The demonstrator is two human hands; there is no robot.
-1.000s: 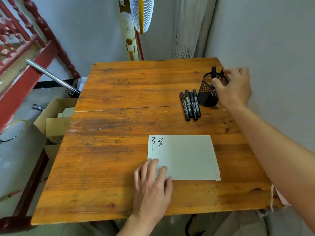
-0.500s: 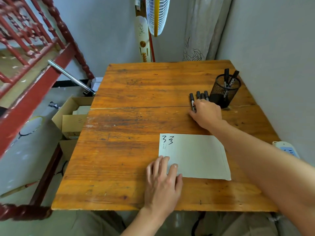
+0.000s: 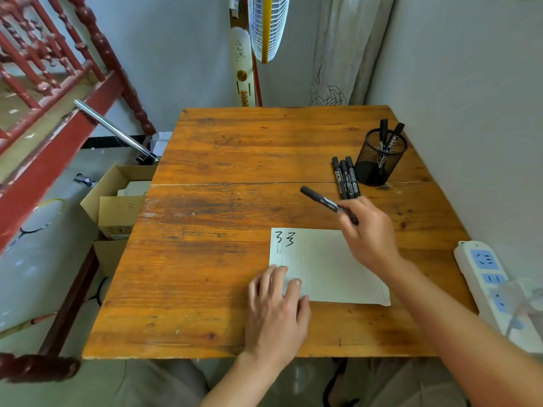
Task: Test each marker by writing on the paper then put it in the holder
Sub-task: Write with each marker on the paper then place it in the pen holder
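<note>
Head, 1 marker (image 3: 320,199) held, 3 loose, 2 in holder (image 3: 370,169)

Soft, even light, wide-angle view.
The wooden surface (image 3: 235,160) shows a mild sheen, and only faint shadows hug the mesh holder (image 3: 379,160) and left hand (image 3: 276,312). Centre detail is sharp; the red railing (image 3: 44,69) bows at the edge, and the power strip (image 3: 487,286) is smeared.

Worn, scratched wooden table (image 3: 235,160); matt paper (image 3: 332,274); black wire-mesh holder (image 3: 379,160), probably metal.
</note>
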